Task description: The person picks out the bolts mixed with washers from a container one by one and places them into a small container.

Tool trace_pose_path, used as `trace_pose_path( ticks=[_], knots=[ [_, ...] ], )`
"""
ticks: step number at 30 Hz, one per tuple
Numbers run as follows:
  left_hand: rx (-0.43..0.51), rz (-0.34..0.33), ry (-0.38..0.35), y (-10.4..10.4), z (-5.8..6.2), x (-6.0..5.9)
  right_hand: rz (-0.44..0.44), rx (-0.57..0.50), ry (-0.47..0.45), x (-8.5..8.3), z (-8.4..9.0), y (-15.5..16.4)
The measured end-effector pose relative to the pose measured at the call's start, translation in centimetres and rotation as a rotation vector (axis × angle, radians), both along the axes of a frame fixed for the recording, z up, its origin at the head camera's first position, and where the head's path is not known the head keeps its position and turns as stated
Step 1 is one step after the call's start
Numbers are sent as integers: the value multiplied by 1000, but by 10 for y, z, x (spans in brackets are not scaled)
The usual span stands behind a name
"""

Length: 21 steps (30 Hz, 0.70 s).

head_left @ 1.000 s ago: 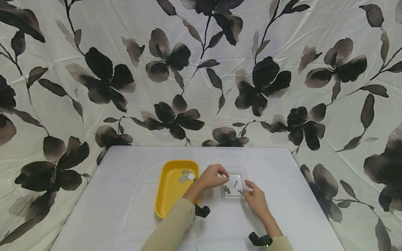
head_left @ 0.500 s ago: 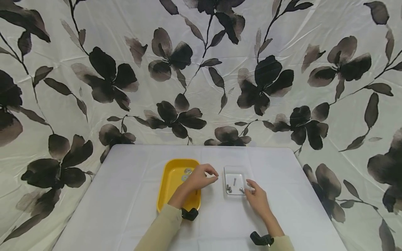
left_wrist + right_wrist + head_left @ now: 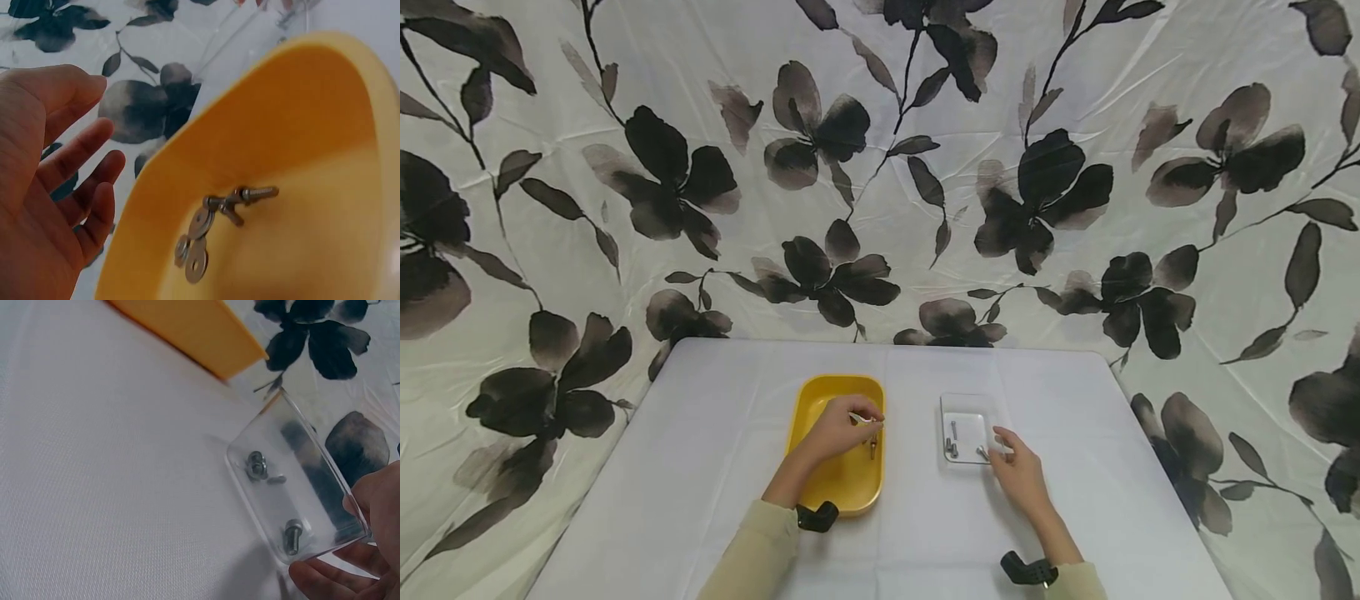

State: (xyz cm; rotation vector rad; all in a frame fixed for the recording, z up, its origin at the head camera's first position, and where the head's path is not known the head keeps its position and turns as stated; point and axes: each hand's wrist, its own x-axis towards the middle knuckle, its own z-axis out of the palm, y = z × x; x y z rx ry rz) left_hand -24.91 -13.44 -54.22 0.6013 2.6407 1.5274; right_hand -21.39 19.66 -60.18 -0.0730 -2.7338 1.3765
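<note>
Left hand [image 3: 833, 429] over the yellow tray [image 3: 820, 483], fingers apart and loose, holding nothing. Just below the fingers, a bolt [image 3: 250, 197] lying in the tray, touching the washers [image 3: 195, 244]. Right hand [image 3: 1019, 473] at the near right corner of the clear dish [image 3: 964, 402], fingers slightly bent, tips touching its edge. Small bolts [image 3: 257, 465] inside the dish. All on a white table [image 3: 700, 467].

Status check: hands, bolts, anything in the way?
Left hand open over yellow tray; bolt and washers lie inside. Right hand steadies clear dish. Nothing blocking.
</note>
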Motion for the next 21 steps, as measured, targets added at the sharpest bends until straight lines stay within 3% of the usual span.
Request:
trace_pose_path(
  ticks=[7,11,16,21],
  knots=[
    [-25,44,4,-18,-4,-3,2,3,1,1,0,0],
    [-35,43,7,-25,-8,-7,-19,73,24,3,4,-4],
    [-64,72,-27,-29,-11,-11,-28,192,146,4,20,-18],
    [-128,81,-43,-31,-15,-18,-16,221,274,4,38,-33]
  ],
)
